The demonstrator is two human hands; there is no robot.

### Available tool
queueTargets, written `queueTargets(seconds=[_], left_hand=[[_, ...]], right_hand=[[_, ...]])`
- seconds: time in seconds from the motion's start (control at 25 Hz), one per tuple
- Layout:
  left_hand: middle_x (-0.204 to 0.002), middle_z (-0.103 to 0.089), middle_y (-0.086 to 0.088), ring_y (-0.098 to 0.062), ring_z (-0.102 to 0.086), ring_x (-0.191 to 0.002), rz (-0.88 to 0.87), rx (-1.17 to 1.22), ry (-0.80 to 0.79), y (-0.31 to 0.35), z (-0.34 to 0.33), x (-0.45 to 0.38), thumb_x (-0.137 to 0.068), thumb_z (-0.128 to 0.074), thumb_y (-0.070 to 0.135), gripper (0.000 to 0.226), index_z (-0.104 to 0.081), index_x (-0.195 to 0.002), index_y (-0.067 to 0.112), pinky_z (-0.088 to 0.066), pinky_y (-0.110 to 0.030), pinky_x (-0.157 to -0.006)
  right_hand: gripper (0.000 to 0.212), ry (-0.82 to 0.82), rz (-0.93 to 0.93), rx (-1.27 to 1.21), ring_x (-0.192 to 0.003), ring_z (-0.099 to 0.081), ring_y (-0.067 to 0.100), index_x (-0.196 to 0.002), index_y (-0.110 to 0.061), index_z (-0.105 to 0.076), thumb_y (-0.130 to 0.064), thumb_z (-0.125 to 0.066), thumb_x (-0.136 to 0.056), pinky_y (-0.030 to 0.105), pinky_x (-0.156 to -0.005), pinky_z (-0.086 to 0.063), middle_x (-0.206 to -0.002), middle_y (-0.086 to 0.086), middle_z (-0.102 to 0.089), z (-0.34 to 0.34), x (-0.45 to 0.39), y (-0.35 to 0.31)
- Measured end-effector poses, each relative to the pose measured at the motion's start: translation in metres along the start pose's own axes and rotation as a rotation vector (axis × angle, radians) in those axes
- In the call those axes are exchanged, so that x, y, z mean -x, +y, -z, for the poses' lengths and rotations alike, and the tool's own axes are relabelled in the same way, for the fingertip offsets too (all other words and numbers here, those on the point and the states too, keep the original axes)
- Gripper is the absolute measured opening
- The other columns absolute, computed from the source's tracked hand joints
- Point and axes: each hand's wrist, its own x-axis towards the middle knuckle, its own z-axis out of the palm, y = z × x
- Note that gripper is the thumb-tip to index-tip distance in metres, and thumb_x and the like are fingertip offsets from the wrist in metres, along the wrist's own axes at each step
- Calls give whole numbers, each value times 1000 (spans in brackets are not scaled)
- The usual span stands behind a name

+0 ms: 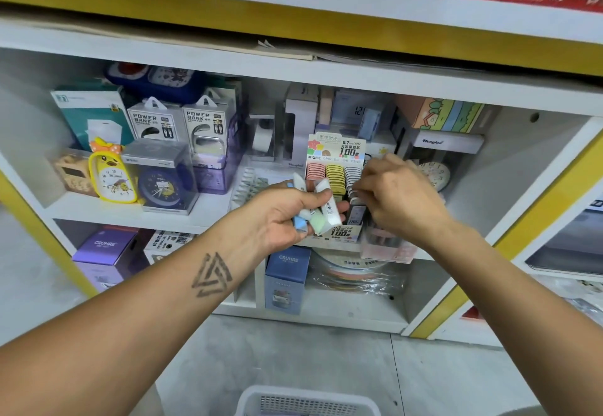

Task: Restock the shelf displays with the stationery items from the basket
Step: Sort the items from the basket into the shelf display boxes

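Observation:
My left hand (287,213) is closed around several small pencil-lead cases (321,216) in blue, green and white, held just in front of the lead display box (336,167). That cardboard display stands on the middle shelf, with rows of pink, yellow and grey cases in it. My right hand (401,197) reaches into the display's right column, fingers pinched at the grey cases; whether it holds one is hidden. The white basket (306,399) shows only its rim on the floor at the bottom edge.
Alarm clocks (114,177), power bank boxes (182,121) and a loose row of cases (248,183) fill the shelf (130,213) to the left. More boxes and a clock sit behind the display. Purple and blue boxes (287,278) occupy the lower shelf.

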Motion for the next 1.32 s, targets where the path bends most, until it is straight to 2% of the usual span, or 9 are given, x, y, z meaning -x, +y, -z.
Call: queueTargets(seconds=[0.08, 0.16, 0.32, 0.44, 0.56, 0.8, 1.0, 1.2, 1.32], left_hand=[[-107, -71, -17, -30, -72, -94, -17, -67, -12, -1, -3, 0, -88, -62, -8, 28, -64, -112, 5, -60, -44, -75], [-110, -70, -20, -33, -70, -102, -53, -146, -32, -4, -7, 0, -85, -64, -10, 30, -65, -113, 1, -58, -46, -82], [-102, -73, -21, -31, -73, -94, -33, -168, -94, -7, -10, 3, -82, -64, -13, 22, -69, -99, 0, -60, -44, -80], [-115, -68, -26, -35, -67, -107, 27, -130, -124, 0, -6, 4, -89, -57, -8, 27, -62, -115, 0, -56, -49, -86], [-110, -68, -29, -40, -69, -101, 116, -110, -98, 1, 1, 6, -95, -52, -3, 21, -60, -114, -6, -57, -54, -81], [-75, -71, -21, -25, -72, -62, 14, -183, 7, 5, 11, 8, -88, -59, -12, 15, -60, -90, 3, -57, -24, -51], [-88, -73, -26, -29, -72, -66, -81, -219, 74, 9, 19, 14, -84, -63, -14, 19, -61, -93, 3, -58, -28, -53], [-105, -67, -34, -32, -71, -74, -60, -90, 167, 31, 38, 19, -96, -51, -3, 22, -54, -116, -10, -61, -35, -60], [-112, -63, -33, -34, -70, -83, -108, 40, 220, 52, 58, 25, -95, -39, -10, 22, -49, -114, -7, -62, -41, -67]], right_hand=[[18, 24, -204, -513, -91, -66, 16, -104, -17, -75, -27, -62, -96, 29, -78, -52, -95, -3, -74, 9, -3, -11], [16, -73, -379, -964, -64, -68, 9, -100, -17, -75, -30, -69, -92, 20, -57, -51, -78, -1, -76, 12, -4, -22], [7, -146, -487, -1221, -46, -56, 11, -90, -1, -73, -6, -75, -86, 19, -45, -45, -57, 4, -65, 15, -2, -17], [7, -107, -529, -1339, -54, -61, 14, -93, 4, -70, 2, -71, -87, 18, -49, -50, -66, 11, -69, 21, 1, -2], [7, -96, -490, -1461, -67, -71, 21, -95, 4, -67, 5, -66, -89, 22, -61, -59, -80, 19, -73, 23, 3, 4], [15, -172, -475, -1529, -93, -74, 32, -102, 9, -68, 8, -66, -88, 32, -82, -61, -100, 24, -73, 25, 0, 4], [18, -170, -484, -1392, -72, -74, 24, -104, 5, -68, 8, -69, -86, 25, -70, -62, -84, 17, -75, 20, -9, -7], [20, -33, -417, -1237, -76, -74, 26, -100, -3, -73, 10, -68, -86, 28, -76, -62, -96, 15, -75, 18, -21, -20], [20, 21, -317, -1067, -82, -74, 27, -94, -13, -76, 4, -70, -87, 38, -82, -61, -91, 9, -76, 11, -30, -29]])
